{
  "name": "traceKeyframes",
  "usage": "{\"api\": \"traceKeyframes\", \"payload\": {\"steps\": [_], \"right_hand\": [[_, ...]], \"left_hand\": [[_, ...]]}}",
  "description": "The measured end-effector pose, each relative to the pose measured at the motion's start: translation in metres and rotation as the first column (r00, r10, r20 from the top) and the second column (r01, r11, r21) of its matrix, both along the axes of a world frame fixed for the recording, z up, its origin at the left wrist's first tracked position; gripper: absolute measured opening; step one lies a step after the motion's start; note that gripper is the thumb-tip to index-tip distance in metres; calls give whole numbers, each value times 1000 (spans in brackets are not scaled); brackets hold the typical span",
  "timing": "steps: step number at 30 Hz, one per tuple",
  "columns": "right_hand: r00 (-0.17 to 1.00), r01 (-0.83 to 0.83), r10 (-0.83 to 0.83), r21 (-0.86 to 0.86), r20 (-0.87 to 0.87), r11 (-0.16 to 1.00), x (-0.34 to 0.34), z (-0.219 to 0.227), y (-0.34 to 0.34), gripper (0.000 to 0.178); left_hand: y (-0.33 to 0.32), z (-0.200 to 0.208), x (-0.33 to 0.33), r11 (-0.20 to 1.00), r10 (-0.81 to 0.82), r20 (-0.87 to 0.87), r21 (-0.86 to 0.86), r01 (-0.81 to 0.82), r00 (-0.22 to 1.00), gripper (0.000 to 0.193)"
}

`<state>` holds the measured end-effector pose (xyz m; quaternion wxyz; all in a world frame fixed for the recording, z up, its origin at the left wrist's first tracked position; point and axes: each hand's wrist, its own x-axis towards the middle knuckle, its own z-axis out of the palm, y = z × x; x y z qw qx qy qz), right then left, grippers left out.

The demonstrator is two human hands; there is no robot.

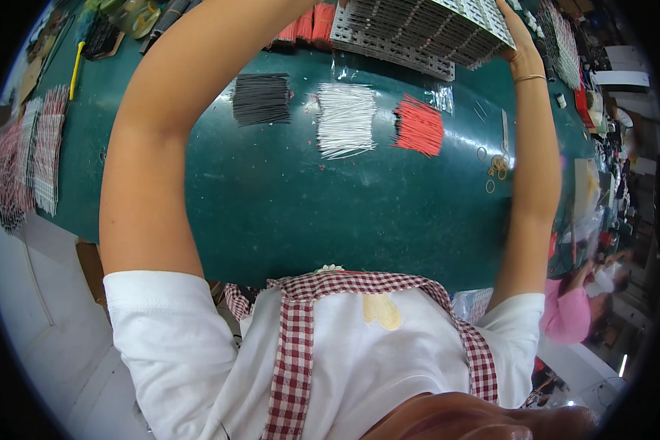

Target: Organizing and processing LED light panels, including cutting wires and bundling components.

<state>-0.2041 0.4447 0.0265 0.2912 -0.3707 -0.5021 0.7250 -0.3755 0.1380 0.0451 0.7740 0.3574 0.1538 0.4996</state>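
At the top edge, a thick stack of grey slotted panels [418, 33] is tilted over the far side of the green table [330, 213]. My right hand [519, 53] grips the stack's right edge, a thin band round its wrist. My left arm [150, 139] reaches up and out of the picture. Only a sliver of my left hand [342, 3] shows by the stack's left corner, its fingers hidden. Between my arms lie three flat bundles of short wires: black wires [262, 99], white wires [346, 121] and red wires [419, 126].
Rubber bands [497, 169] lie beside my right forearm. More red wire bundles [304, 28] sit behind the black ones. Wired panels [48, 150] stand at the table's left edge. A yellow-handled tool [77, 70] is at far left. Someone in pink [567, 315] sits at lower right.
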Motion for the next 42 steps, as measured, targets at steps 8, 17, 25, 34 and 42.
{"api": "traceKeyframes", "payload": {"steps": [8, 17, 25, 34, 42], "right_hand": [[898, -177, -103, -567, -427, 805, 3, -4, -19, 35], [864, -487, 433, -212, -256, 847, 44, -15, -12, 46], [787, -607, 502, -304, -359, 735, 43, -11, -27, 33], [797, -548, 416, -235, -438, 803, 84, 11, -21, 36], [761, -578, 419, -226, -495, 784, 87, 5, -42, 39]], "left_hand": [[38, 5, 33, 341, 386, -838, -259, -904, 386, 62], [53, -26, 30, 586, 658, -412, -246, -772, 630, 60], [34, -20, 29, 570, 728, -386, -118, -813, 567, 58], [64, -24, 10, 517, 735, -361, -252, -818, 575, 62], [66, -34, -18, 613, 670, -334, -256, -748, 663, 61]]}}
